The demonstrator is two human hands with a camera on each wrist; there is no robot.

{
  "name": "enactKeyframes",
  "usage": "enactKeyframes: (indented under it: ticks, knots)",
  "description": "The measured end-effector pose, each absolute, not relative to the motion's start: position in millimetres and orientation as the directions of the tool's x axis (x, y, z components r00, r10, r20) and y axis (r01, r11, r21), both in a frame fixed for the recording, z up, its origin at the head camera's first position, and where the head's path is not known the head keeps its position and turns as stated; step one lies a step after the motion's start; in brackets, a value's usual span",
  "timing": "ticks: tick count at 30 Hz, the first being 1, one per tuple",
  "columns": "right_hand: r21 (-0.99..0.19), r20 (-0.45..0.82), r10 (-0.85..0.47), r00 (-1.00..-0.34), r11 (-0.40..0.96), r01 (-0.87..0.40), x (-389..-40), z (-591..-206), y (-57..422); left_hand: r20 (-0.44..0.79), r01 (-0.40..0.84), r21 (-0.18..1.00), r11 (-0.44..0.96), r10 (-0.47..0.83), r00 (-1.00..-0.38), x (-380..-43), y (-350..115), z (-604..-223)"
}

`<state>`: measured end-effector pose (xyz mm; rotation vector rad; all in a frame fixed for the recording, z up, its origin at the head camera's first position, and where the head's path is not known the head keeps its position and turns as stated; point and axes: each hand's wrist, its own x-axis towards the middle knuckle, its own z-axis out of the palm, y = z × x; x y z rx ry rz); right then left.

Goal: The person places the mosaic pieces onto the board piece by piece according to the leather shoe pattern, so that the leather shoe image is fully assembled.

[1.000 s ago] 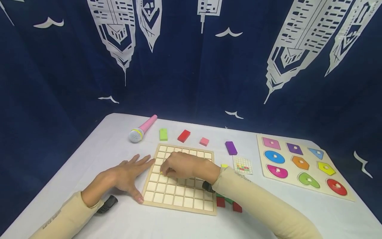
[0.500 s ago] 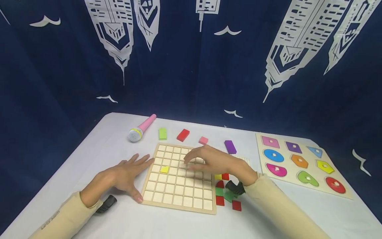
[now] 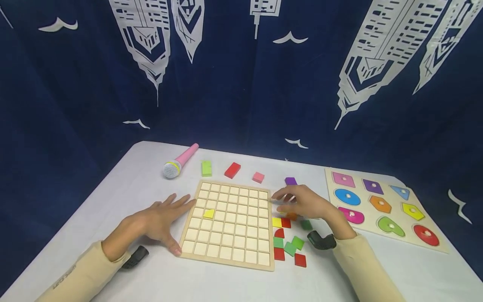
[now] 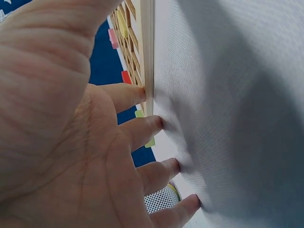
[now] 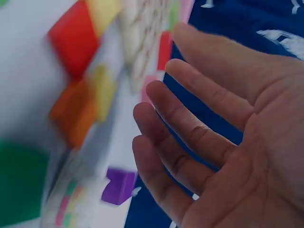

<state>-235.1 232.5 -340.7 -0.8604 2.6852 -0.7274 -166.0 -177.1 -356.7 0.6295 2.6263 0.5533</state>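
Observation:
A square wooden grid board point(image 3: 228, 228) lies mid-table, with one yellow tile point(image 3: 209, 214) sitting in a cell on its left side. My left hand point(image 3: 160, 222) has its fingers spread, and index finger and thumb touch the board's left edge; in the left wrist view the other fingertips rest on the cloth. Beyond the board's right edge hovers my right hand point(image 3: 307, 202), fingers relaxed and holding nothing. Under and near it are loose tiles: a yellow tile point(image 3: 277, 222), a red tile point(image 3: 286, 222), an orange tile point(image 5: 75, 114) and a dark green tile point(image 3: 306, 225). A pattern card point(image 5: 71, 199) is mostly hidden by the right hand.
Green and red tiles point(image 3: 290, 248) lie right of the board. Behind it are a pink microphone point(image 3: 181, 161) and lime point(image 3: 206, 168), red point(image 3: 232, 170), pink point(image 3: 258, 177) and purple point(image 3: 291, 181) blocks. A shape puzzle board point(image 3: 385, 209) lies at right.
My right hand has let go of the yellow tile in the grid and moved right, off the board to above the loose tiles. My left hand has stayed in place.

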Motion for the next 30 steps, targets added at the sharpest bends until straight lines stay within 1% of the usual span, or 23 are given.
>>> enactKeyframes:
  ticks: [2, 12, 18, 23, 27, 30]
  knots:
    - [-0.519, -0.067, -0.566, -0.821, 0.723, -0.456, -237.6, -345.2, 236.9, -0.268, 0.346, 0.455, 0.821, 0.496, -0.826, -165.9, -177.6, -356.9]
    - [-0.483, -0.106, -0.495, -0.862, 0.784, -0.391, -244.2, -355.3, 235.5, -0.265, 0.355, 0.43, 0.83, 0.491, -0.83, -165.1, -179.3, -354.2]
    - [-0.46, -0.102, -0.473, -0.875, 0.802, -0.38, -246.4, -356.2, 229.9, -0.265, 0.35, 0.433, 0.831, 0.489, -0.831, -165.7, -178.8, -353.1]
    - [-0.445, -0.062, -0.473, -0.879, 0.801, -0.4, -243.8, -352.6, 227.2, -0.262, 0.343, 0.446, 0.827, 0.487, -0.833, -165.7, -177.2, -351.8]
    - [-0.435, -0.004, -0.523, -0.853, 0.769, -0.469, -239.4, -350.6, 222.6, -0.269, 0.337, 0.449, 0.827, 0.486, -0.832, -166.0, -176.2, -352.7]
    - [-0.429, 0.044, -0.574, -0.818, 0.728, -0.534, -235.8, -349.6, 214.3, -0.272, 0.337, 0.451, 0.826, 0.487, -0.83, -166.1, -176.2, -354.4]
